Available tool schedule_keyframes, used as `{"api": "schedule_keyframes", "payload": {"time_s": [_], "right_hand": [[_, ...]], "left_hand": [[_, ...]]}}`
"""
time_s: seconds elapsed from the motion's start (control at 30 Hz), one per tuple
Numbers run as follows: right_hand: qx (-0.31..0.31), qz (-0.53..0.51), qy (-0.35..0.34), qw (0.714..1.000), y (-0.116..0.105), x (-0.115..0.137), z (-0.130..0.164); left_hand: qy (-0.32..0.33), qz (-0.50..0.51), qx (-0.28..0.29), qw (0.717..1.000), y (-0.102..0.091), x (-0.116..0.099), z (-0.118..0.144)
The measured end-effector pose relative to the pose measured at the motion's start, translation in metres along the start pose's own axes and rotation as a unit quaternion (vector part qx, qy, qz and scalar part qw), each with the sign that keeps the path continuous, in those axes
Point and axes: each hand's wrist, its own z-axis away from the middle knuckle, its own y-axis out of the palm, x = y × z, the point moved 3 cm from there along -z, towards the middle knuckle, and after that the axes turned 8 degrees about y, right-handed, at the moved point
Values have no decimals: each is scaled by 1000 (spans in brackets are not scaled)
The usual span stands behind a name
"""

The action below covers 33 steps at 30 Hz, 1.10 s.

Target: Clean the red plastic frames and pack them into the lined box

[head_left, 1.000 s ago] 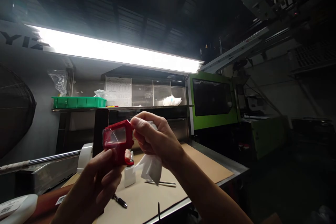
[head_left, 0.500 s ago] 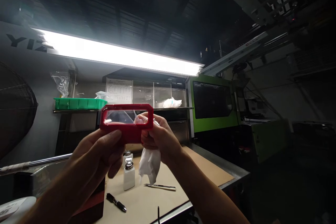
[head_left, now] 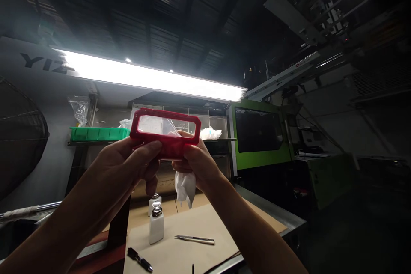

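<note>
A red plastic frame (head_left: 167, 147) with a clear window is held up in front of the lamp, tilted slightly down to the right. My left hand (head_left: 128, 160) grips its lower left side, thumb on the near face. My right hand (head_left: 199, 160) pinches its lower right corner, with fingers partly hidden behind it. A crumpled white cloth (head_left: 185, 186) hangs from my right hand below the frame. Beneath the hands, a white pump bottle (head_left: 156, 227) with a metal top stands on the bench, a second one behind it. A craft knife (head_left: 194, 239) and a black pen (head_left: 140, 260) lie nearby.
A bright tube lamp (head_left: 154, 78) spans above the bench (head_left: 180, 261). Behind is a shelf with a green bin (head_left: 98, 134) and white crumpled material (head_left: 212, 133). A green machine (head_left: 260, 135) stands right, a large fan (head_left: 21, 137) left.
Both hands have raised the red frame and shifted it a little right, tilting it. The white cloth has moved up with my right hand. The view has tipped slightly upward.
</note>
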Motion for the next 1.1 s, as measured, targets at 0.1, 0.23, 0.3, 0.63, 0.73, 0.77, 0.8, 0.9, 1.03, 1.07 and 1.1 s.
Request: {"api": "schedule_keyframes", "payload": {"time_s": [0.1,0.23,0.3,0.63,0.73,0.77,0.8,0.9,1.03,1.07,1.1], "right_hand": [[13,7,-14,1000,1,1,-2],[23,14,-22,999,3,-1,-5],[18,18,-19,999,3,-1,-6],[0,21,-7,1000,5,0,-5],[-11,15,3,1000,4,1,-4],[-14,13,7,1000,4,1,-3],[-16,11,10,1000,3,1,-3],[-17,2,11,1000,1,0,-4],[-25,-18,-8,999,-9,-1,-8],[-39,-22,-21,999,-13,0,-7],[-60,-22,-41,997,-18,1,-4]], "left_hand": [[4,-7,6,1000,-1,-4,-1],[8,-16,14,1000,-4,-5,-2],[13,-18,15,1000,-5,-5,-2],[0,-14,0,1000,-3,-7,-1],[-6,-17,1,1000,-5,-4,-1],[-9,-17,3,1000,-6,-2,-1],[-10,-16,2,1000,-6,-1,-1],[-7,-15,2,1000,-7,2,-1],[-9,6,-7,1000,-4,3,0],[-11,4,-13,1000,-4,3,1],[-13,0,-22,1000,-4,3,1]]}}
